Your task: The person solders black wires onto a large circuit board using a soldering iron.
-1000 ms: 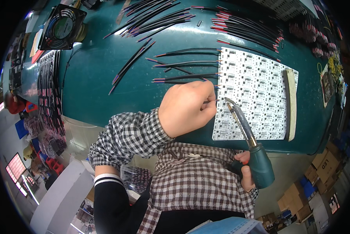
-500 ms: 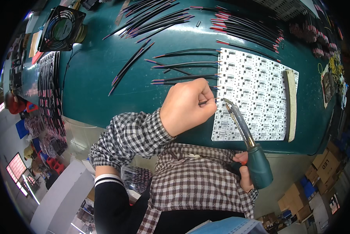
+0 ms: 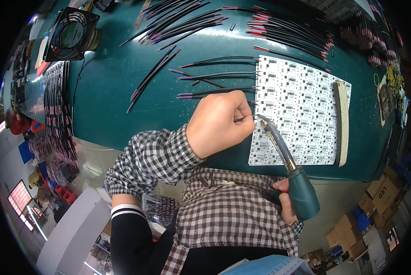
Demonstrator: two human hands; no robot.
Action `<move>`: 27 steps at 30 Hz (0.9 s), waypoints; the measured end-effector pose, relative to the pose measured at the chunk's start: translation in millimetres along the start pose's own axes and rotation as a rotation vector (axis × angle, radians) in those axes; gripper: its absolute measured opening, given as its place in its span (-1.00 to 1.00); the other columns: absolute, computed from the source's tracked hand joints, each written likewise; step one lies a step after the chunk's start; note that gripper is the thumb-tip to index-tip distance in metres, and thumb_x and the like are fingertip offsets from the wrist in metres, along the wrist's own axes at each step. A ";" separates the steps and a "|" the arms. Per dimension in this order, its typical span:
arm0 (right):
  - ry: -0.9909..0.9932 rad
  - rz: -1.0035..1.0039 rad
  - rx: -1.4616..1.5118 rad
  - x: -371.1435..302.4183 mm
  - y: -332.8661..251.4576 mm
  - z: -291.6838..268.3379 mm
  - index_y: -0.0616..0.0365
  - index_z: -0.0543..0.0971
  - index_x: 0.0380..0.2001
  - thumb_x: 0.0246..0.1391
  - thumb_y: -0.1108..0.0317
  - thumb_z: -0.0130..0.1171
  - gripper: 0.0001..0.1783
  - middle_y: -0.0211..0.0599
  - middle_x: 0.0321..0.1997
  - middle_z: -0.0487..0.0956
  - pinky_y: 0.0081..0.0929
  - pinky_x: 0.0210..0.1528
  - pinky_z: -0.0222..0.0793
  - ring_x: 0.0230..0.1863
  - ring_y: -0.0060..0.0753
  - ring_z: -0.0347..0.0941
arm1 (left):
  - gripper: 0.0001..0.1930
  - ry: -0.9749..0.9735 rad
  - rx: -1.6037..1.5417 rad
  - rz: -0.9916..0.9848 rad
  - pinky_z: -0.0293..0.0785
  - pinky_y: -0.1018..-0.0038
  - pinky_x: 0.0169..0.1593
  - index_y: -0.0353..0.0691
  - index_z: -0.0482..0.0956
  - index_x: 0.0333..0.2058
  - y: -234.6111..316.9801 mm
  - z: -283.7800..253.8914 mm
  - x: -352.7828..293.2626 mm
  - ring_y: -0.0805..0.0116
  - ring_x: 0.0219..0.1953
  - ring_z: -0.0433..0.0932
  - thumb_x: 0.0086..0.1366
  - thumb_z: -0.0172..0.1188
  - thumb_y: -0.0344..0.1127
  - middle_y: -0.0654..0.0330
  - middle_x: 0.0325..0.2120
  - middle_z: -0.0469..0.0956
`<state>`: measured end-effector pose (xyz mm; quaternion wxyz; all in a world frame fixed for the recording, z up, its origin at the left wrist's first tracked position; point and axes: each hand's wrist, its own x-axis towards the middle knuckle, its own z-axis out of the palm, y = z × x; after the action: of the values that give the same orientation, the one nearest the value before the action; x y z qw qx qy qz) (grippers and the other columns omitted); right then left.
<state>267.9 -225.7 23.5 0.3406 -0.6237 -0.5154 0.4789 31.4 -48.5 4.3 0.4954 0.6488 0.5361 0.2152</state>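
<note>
My left hand [image 3: 220, 120] is closed in a pinch on a thin black cable [image 3: 238, 120], at the left edge of a white circuit board panel [image 3: 293, 117]. Most of that cable is hidden by the hand. In front of my body, my right hand [image 3: 286, 210] grips the green handle of a soldering iron [image 3: 305, 195]. The iron's bent tip meets the board's edge right beside my left fingertips. Farther up the same edge, several black cables [image 3: 219, 74] lie with their wire ends on the board and stretch out to the left.
A pale bar [image 3: 340, 123] lies across the board's right side. Bundles of black cables [image 3: 290, 34] with red ends rest at the back, more cables [image 3: 153, 78] to the left. A black fan [image 3: 72, 34] stands back left. Cable bundles [image 3: 59, 112] line the left edge.
The soldering iron's tip has shifted slightly left, from over the board to its edge by my left fingertips. My left hand has barely moved.
</note>
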 end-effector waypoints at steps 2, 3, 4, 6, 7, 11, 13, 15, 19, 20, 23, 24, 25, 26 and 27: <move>-0.026 -0.002 -0.033 1.7 -1.8 -0.6 0.29 0.53 -0.01 0.06 0.23 0.38 -0.51 -0.30 -0.29 0.66 -0.33 -0.01 0.48 -0.20 -0.31 0.60 | -0.89 0.005 0.001 0.022 0.43 0.59 -0.46 -0.34 0.52 -0.50 -0.6 -2.1 0.9 0.56 -0.59 0.51 0.03 0.28 -0.46 0.20 -0.65 0.54; -0.038 0.004 -0.058 1.4 -2.1 -1.4 0.29 0.53 -0.01 0.05 0.23 0.38 -0.50 -0.30 -0.28 0.66 -0.33 -0.01 0.48 -0.20 -0.31 0.60 | -0.89 0.005 0.000 0.022 0.43 0.59 -0.46 -0.34 0.52 -0.50 -0.7 -2.5 1.3 0.56 -0.59 0.51 0.03 0.28 -0.46 0.20 -0.65 0.54; -0.051 0.009 -0.082 1.2 -2.6 -1.9 0.29 0.53 0.00 0.04 0.24 0.39 -0.49 -0.30 -0.28 0.66 -0.34 -0.01 0.48 -0.20 -0.31 0.60 | -0.89 0.003 0.006 0.029 0.43 0.58 -0.47 -0.34 0.53 -0.50 -0.8 -2.9 1.8 0.55 -0.60 0.51 0.02 0.28 -0.46 0.20 -0.65 0.53; -0.028 0.033 -0.058 1.7 -5.9 0.7 0.28 0.55 -0.03 0.03 0.24 0.39 -0.52 -0.30 -0.28 0.66 -0.33 -0.01 0.49 -0.20 -0.30 0.60 | -0.89 0.001 0.013 0.037 0.43 0.57 -0.47 -0.33 0.53 -0.51 0.4 -3.7 3.0 0.54 -0.61 0.51 0.01 0.28 -0.45 0.20 -0.66 0.53; -0.006 0.057 -0.034 1.9 -6.9 1.5 0.27 0.57 -0.06 0.03 0.25 0.39 -0.55 -0.31 -0.28 0.66 -0.32 -0.02 0.49 -0.19 -0.29 0.60 | -0.87 -0.010 0.030 0.032 0.48 0.45 -0.44 -0.33 0.53 -0.51 2.2 -4.5 3.9 0.32 -0.56 0.57 0.00 0.28 -0.42 0.11 -0.63 0.56; -0.063 -0.005 -0.163 1.0 -5.1 -0.6 0.24 0.61 -0.14 0.01 0.26 0.40 -0.61 -0.30 -0.28 0.66 -0.33 -0.02 0.50 -0.20 -0.27 0.60 | -0.86 -0.029 0.047 0.023 0.53 0.32 -0.41 -0.34 0.54 -0.52 3.8 -7.1 4.6 0.09 -0.51 0.63 -0.02 0.28 -0.38 0.02 -0.61 0.59; -0.043 -0.004 -0.198 -4.7 0.8 1.3 0.22 0.64 -0.20 0.00 0.26 0.40 -0.66 -0.30 -0.29 0.66 -0.35 -0.03 0.52 -0.21 -0.25 0.60 | -0.86 -0.033 0.046 0.026 0.53 0.33 -0.41 -0.34 0.54 -0.52 4.0 -6.6 5.1 0.10 -0.51 0.63 -0.02 0.28 -0.38 0.02 -0.61 0.59; -0.090 -0.024 -0.228 -3.5 1.6 -3.2 0.24 0.62 -0.17 0.01 0.27 0.40 -0.64 -0.27 -0.26 0.66 -0.35 -0.04 0.53 -0.18 -0.26 0.61 | -0.86 -0.032 0.043 0.024 0.53 0.33 -0.41 -0.34 0.54 -0.52 4.7 -7.5 4.9 0.10 -0.51 0.63 -0.02 0.28 -0.38 0.02 -0.61 0.59; 0.013 0.034 0.124 2.0 -8.1 4.4 0.32 0.55 -0.07 0.04 0.29 0.38 -0.56 -0.14 -0.14 0.61 -0.35 -0.07 0.59 -0.07 -0.22 0.61 | -0.86 -0.035 0.035 0.027 0.54 0.32 -0.40 -0.33 0.55 -0.52 3.1 -5.3 5.5 0.09 -0.51 0.63 -0.01 0.27 -0.38 0.02 -0.60 0.59; 0.015 0.034 0.124 2.1 -8.9 3.4 0.32 0.55 -0.07 0.04 0.29 0.38 -0.56 -0.14 -0.14 0.61 -0.35 -0.07 0.59 -0.07 -0.22 0.61 | -0.86 -0.033 0.031 0.036 0.54 0.32 -0.40 -0.33 0.55 -0.52 2.3 -4.5 5.7 0.09 -0.51 0.63 -0.01 0.27 -0.38 0.02 -0.60 0.59; -0.009 0.046 0.170 3.9 -10.8 1.2 0.36 0.50 -0.01 0.06 0.29 0.37 -0.50 -0.07 -0.08 0.56 -0.36 -0.08 0.63 -0.02 -0.15 0.59 | -0.86 -0.037 0.026 0.015 0.54 0.32 -0.39 -0.33 0.55 -0.52 2.9 -6.3 5.7 0.09 -0.50 0.63 -0.01 0.26 -0.38 0.01 -0.60 0.59; -0.003 0.041 0.184 3.8 -9.8 1.2 0.37 0.50 -0.01 0.06 0.27 0.37 -0.49 -0.07 -0.08 0.55 -0.36 -0.10 0.64 -0.03 -0.13 0.59 | -0.86 -0.035 0.028 0.015 0.54 0.32 -0.39 -0.33 0.55 -0.52 2.7 -5.7 5.2 0.09 -0.50 0.63 -0.01 0.26 -0.38 0.01 -0.60 0.59; 0.003 0.035 0.198 3.7 -8.6 1.3 0.38 0.50 -0.02 0.06 0.26 0.37 -0.49 -0.08 -0.08 0.54 -0.36 -0.11 0.64 -0.03 -0.11 0.59 | -0.88 -0.022 0.044 0.037 0.50 0.42 -0.42 -0.33 0.54 -0.51 2.0 -4.8 4.5 0.28 -0.55 0.60 0.00 0.27 -0.41 0.08 -0.62 0.57; 0.002 0.032 0.199 3.5 -6.3 1.6 0.38 0.50 -0.02 0.06 0.26 0.37 -0.49 -0.08 -0.08 0.54 -0.36 -0.11 0.64 -0.03 -0.11 0.59 | -0.89 -0.009 0.059 0.060 0.47 0.53 -0.45 -0.34 0.53 -0.50 1.5 -4.7 4.4 0.46 -0.59 0.56 0.01 0.28 -0.44 0.15 -0.64 0.55; 0.015 -0.001 0.209 2.8 -3.1 1.6 0.38 0.49 -0.01 0.06 0.25 0.37 -0.47 -0.08 -0.08 0.54 -0.35 -0.10 0.64 -0.03 -0.11 0.58 | -0.89 -0.005 0.061 0.061 0.47 0.53 -0.45 -0.34 0.53 -0.50 1.5 -4.7 3.8 0.46 -0.59 0.56 0.01 0.28 -0.44 0.15 -0.64 0.55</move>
<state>265.4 -222.4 25.1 0.4079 -0.5883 -0.4602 0.5251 29.6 -43.0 6.5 0.4699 0.6802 0.5211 0.2122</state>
